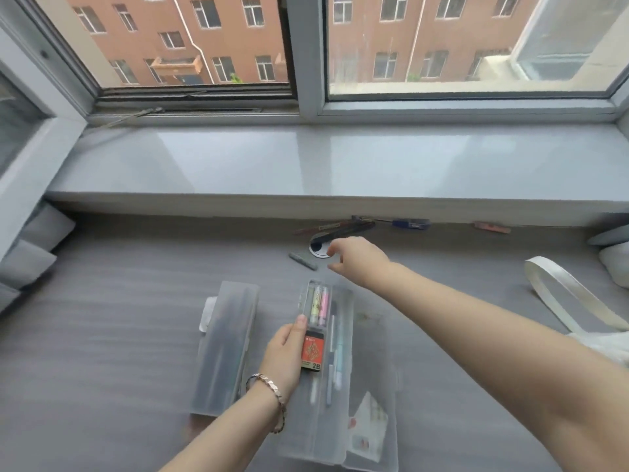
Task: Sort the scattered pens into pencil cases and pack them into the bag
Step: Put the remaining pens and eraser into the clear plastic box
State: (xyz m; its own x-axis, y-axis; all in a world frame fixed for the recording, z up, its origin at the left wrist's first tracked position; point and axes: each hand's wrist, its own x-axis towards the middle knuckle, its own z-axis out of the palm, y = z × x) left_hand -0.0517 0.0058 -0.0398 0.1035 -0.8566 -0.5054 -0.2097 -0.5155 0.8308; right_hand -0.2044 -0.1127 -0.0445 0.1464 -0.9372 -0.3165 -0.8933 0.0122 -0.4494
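An open translucent pencil case [340, 379] lies on the grey desk and holds pastel pens [320, 304] and a red 2B lead box [311, 350]. My left hand [282, 359] grips the case's left edge, thumb on the rim. A second, closed translucent case [226, 349] lies to its left. My right hand [357, 258] reaches forward over the desk with fingers loosely spread, holding nothing. Just left of it lies a short grey pen [303, 261]. Dark and red pens [343, 228], a blue pen [408, 223] and a pink eraser-like piece [492, 227] lie under the sill.
A white bag with a long strap [571, 301] lies at the right desk edge. A round cable hole [320, 247] sits in the desk by my right hand. The window sill [340, 165] overhangs the desk's back. Grey cushions [30, 257] sit at the left.
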